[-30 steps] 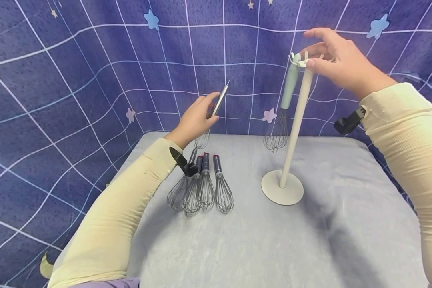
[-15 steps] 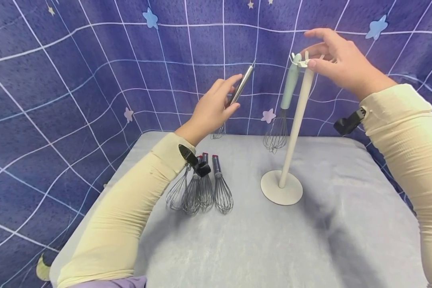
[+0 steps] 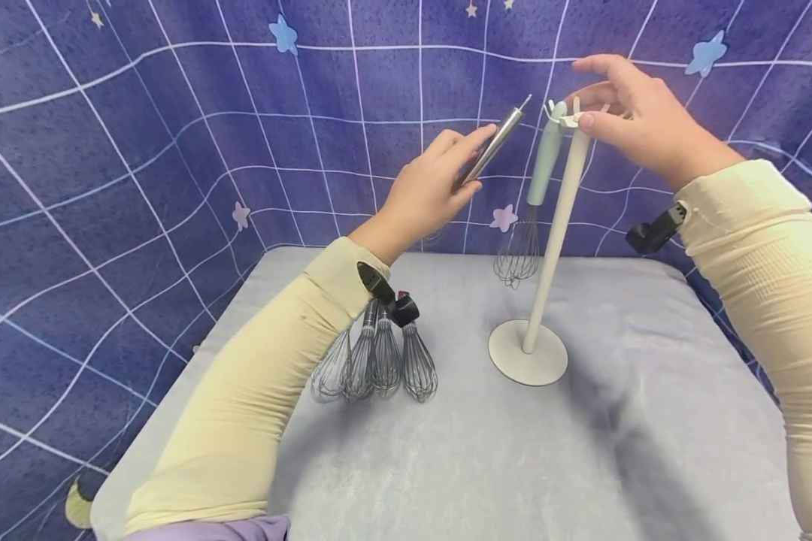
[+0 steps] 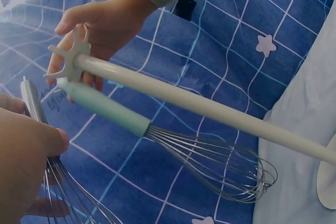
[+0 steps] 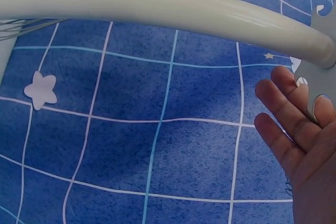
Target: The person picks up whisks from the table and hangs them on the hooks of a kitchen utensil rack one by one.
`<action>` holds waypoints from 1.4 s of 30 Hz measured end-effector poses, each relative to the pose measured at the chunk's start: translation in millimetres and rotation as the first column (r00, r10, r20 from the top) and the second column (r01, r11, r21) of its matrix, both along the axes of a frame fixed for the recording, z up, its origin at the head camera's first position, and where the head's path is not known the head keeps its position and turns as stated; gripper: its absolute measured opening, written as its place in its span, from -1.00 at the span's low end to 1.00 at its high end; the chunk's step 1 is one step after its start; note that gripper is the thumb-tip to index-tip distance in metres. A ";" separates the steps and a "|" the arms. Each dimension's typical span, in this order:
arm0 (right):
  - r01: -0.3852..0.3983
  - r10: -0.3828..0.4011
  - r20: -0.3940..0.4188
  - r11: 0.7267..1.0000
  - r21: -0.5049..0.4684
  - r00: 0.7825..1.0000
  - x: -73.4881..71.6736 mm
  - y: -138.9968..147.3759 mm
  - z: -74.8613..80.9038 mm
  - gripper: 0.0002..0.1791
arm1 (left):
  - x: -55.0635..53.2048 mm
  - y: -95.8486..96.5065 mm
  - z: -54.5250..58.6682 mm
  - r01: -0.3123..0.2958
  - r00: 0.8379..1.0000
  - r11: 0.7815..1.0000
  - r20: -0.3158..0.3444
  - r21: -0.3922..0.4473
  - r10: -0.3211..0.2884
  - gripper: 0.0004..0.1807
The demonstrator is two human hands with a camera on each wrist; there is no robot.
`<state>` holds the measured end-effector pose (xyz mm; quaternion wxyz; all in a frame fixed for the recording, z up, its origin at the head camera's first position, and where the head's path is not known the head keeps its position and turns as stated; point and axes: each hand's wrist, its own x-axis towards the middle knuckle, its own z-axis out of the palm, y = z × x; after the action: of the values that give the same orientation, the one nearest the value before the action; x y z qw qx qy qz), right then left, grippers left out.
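- Held whisk (image 3: 495, 145): bare metal handle, smooth and shiny; thin wires, also glossy metal.
- Hanging whisk (image 3: 546, 163): pale green handle, smooth and satin-matt, plastic or silicone by its look; bright metal wires.
- Stand (image 3: 555, 240): cream, smooth post with a soft gloss, seemingly painted; the base looks flatter and more matt.
- Lying whisks (image 3: 418, 361): shiny metal wires.
- Counter (image 3: 514, 458): covered in matt, faintly creased grey cloth.
- Backdrop (image 3: 176, 150): printed cloth, matt, mottled, rippled.
- Sleeves (image 3: 243, 406): soft, matt, wrinkled cloth.
- Wrist mounts (image 3: 656, 229): black, plastic-looking.
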<state>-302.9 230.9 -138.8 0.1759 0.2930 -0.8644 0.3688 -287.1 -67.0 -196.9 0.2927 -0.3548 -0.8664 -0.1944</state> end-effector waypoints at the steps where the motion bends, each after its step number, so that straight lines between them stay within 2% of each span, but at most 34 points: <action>1: 0.002 -0.002 0.001 1.000 0.003 1.000 0.0 0.4 -0.4 -0.35 | 0.2 2.0 0.1 0.002 1.000 1.000 -0.006 -0.010 -0.002 -0.31; 10: 0.016 -0.016 -0.015 0.999 0.031 1.000 -3.9 0.8 -4.2 -0.35 | 0.2 12.3 -1.9 0.010 1.000 0.999 -0.028 -0.048 -0.012 -0.32; 17: 0.017 -0.017 0.003 0.999 0.031 1.000 -4.6 0.5 -6.7 -0.34 | -0.2 16.9 -2.5 -0.004 1.000 0.999 0.001 -0.054 0.004 -0.31; 25: 0.009 -0.008 -0.003 0.999 0.035 1.000 -3.4 -2.1 -6.6 -0.35 | -5.1 19.6 -14.4 0.019 0.998 0.998 -0.067 -0.056 -0.023 -0.35; 30: -0.006 0.006 0.006 1.000 0.004 1.000 -1.7 -1.3 -3.8 -0.36 | -5.4 24.3 -20.4 0.040 0.997 0.998 -0.063 -0.048 -0.043 -0.36; 33: 0.005 -0.005 -0.024 1.000 0.019 1.000 -0.8 -0.2 -1.7 -0.36 | -5.2 28.4 -23.3 0.044 0.997 0.999 -0.055 -0.020 -0.045 -0.35; 38: 0.021 -0.018 -0.048 0.999 0.044 0.999 -1.9 0.4 -0.8 -0.35 | -4.4 36.4 -30.8 0.053 0.999 0.998 0.000 0.039 -0.053 -0.32; 42: 0.016 -0.014 -0.044 0.999 0.040 0.999 -3.8 0.4 -1.9 -0.35 | -3.7 44.4 -38.4 0.054 0.989 0.993 0.130 0.103 -0.067 -0.23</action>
<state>-306.7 231.3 -140.6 0.1918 0.2980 -0.8698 0.3433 -290.8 -22.6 -235.3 0.2456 -0.3522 -0.8620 -0.2694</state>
